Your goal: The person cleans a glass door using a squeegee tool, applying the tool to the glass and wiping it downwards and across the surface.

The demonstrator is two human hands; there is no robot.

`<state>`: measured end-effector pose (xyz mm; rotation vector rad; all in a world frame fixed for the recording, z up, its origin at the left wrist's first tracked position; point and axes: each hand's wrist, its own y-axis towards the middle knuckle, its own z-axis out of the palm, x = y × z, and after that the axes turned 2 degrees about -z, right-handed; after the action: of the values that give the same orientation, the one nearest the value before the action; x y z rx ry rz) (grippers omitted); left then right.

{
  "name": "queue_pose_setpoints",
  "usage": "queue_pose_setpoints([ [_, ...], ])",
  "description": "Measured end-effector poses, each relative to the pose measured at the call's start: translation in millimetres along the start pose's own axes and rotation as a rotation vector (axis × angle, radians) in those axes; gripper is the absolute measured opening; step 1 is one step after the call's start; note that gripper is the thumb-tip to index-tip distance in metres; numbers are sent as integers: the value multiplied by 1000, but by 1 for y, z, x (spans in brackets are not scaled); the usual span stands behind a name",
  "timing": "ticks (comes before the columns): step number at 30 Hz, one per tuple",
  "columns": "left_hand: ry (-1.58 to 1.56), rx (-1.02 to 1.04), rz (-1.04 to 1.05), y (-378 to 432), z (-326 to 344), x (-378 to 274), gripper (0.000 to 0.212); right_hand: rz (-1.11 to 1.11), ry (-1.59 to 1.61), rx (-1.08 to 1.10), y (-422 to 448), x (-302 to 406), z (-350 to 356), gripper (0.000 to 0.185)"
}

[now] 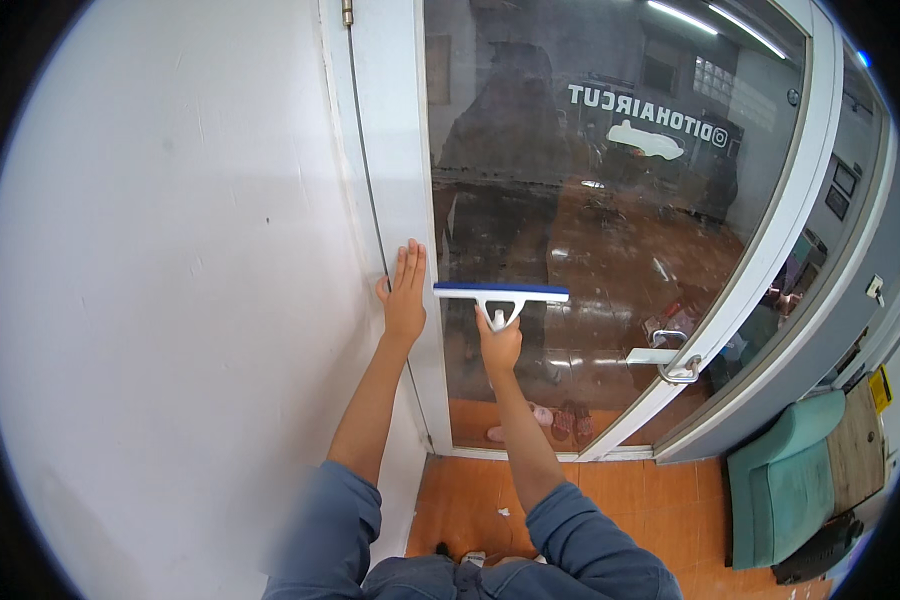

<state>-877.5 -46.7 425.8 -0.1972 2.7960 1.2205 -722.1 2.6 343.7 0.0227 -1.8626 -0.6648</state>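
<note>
My right hand grips the handle of a white window squeegee with a blue blade. The blade lies level across the lower left part of a glass door pane, its left end by the white door frame. Whether the blade's full length touches the glass, I cannot tell. My left hand rests flat on the hinge-side frame, fingers pointing up and thumb out to the left, holding nothing.
A white wall stands close on my left. The door has a metal pull handle and white lettering on its glass. Sandals lie beyond the pane. A green armchair stands on the orange tiled floor at right.
</note>
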Motion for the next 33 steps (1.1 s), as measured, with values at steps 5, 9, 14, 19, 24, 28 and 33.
queue_pose_setpoints([
  [5,-32,-24,-4,3,-2,-8,91,-18,-285,156,-8,-33,-16,69],
  [9,-7,12,-19,1,-5,-3,91,-140,-412,318,-4,-10,-34,67],
  [14,12,14,-15,-2,-2,0,93,-491,-583,577,7,32,-38,44],
  [19,33,14,-15,4,-5,-9,88,-567,-684,621,24,65,-3,33],
  [24,68,-15,-17,-3,0,-3,84,-611,-666,605,15,67,7,26],
  [28,114,-19,-14,2,-2,-6,84,-613,-658,598,28,63,2,32],
  [33,157,24,-77,-1,-6,-19,89,-581,-636,571,48,47,-37,41],
])
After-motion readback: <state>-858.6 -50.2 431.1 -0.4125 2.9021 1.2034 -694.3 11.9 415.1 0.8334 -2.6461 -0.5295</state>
